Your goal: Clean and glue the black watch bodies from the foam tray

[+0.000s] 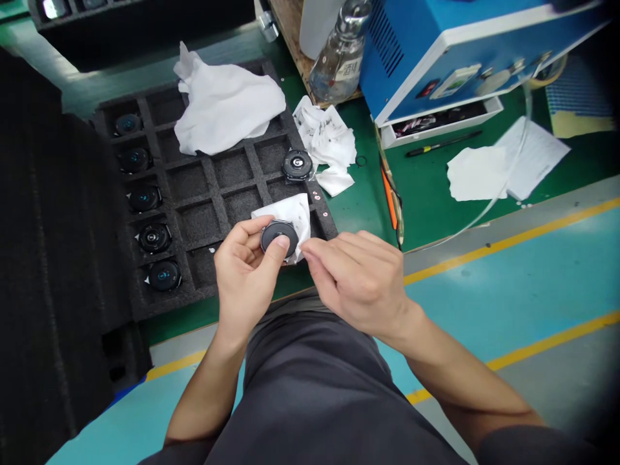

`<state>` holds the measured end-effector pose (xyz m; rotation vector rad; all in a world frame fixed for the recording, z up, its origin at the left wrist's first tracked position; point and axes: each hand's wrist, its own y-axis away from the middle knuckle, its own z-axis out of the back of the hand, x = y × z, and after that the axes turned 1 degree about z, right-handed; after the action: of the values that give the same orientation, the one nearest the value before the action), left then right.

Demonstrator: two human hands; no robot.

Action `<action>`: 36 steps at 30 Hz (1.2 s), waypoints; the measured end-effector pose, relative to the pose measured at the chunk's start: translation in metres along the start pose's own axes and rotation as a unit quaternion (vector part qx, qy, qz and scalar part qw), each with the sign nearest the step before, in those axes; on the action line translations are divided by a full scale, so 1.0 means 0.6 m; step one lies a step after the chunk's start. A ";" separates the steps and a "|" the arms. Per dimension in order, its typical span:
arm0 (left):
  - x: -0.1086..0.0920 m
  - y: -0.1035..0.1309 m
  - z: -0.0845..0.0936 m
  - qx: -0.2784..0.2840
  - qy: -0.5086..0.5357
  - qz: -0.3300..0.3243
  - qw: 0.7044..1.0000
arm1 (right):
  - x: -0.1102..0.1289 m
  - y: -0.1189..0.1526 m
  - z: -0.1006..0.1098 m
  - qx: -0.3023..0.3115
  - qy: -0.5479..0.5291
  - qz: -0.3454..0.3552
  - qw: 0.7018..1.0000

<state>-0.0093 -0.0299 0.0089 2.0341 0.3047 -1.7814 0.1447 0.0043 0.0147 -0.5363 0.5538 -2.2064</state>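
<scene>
My left hand (249, 268) grips a round black watch case (278, 234), the thumb lying across its face. Behind the watch case hangs a white wiping cloth (301, 216) with small dark spots. Pinched in the closed fingers of my right hand (361, 278) is the cloth's lower right edge, just beside the watch case. Under both lies a black foam tray (220, 194) with square compartments. Several watch cases, one of them a dark-faced one (163, 276), sit in its left column. Another watch case (297, 166) rests near the right edge, its back ring showing.
A large white cloth (227, 106) covers the tray's far part. Crumpled, stained wipes (327, 139) lie to its right. Beyond stand a glass bottle (341, 55) and a blue machine (411, 45) with an open drawer (443, 123). A thin tube (504, 194) crosses the green bench.
</scene>
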 end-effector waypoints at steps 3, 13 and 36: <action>0.003 0.000 -0.002 -0.015 0.004 -0.012 1.000 | 0.000 -0.009 -0.006 -0.013 0.015 -0.024 1.000; 0.008 0.003 -0.002 -0.038 0.015 -0.033 0.999 | -0.013 -0.016 -0.006 0.017 -0.010 0.018 1.000; -0.008 0.004 0.005 0.008 0.055 0.064 0.996 | -0.043 0.003 -0.036 -0.053 -0.039 0.048 0.997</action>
<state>-0.0120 -0.0327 0.0136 2.1172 0.1884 -1.6034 0.1494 0.0277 -0.0090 -0.6360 0.6451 -2.0642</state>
